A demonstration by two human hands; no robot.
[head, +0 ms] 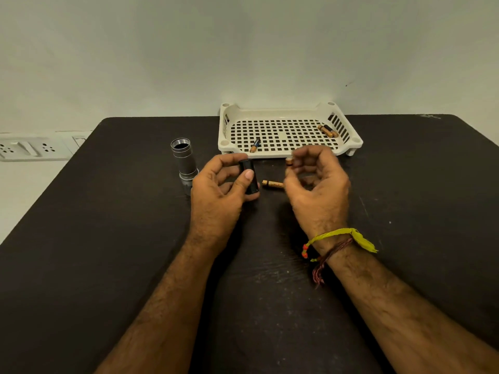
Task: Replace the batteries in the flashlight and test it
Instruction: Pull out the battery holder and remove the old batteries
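Holding the black battery holder (249, 177) in my left hand (216, 197), I pinched it between thumb and fingers just above the dark worktop (108, 238). My right hand (314, 184) was curled, its fingertips closed on one battery (289, 161), of which only the copper-coloured end showed past the fingers. A second battery (272, 184) lay flat on the worktop between my two hands, touching neither as far as I could tell. The silver flashlight body (184, 163) stood upright on the worktop to the left of my left hand, its open threaded end upward; its lower end was partly hidden behind that hand. Behind my hands sat a white perforated tray (289, 114) against the wall, holding one battery at its front left (255, 145) and a pair of batteries (327, 130) lying together at its back right. Yellow and red threads (334, 234) circled my right wrist. A white socket strip (32, 147) lay beyond the worktop's left edge.
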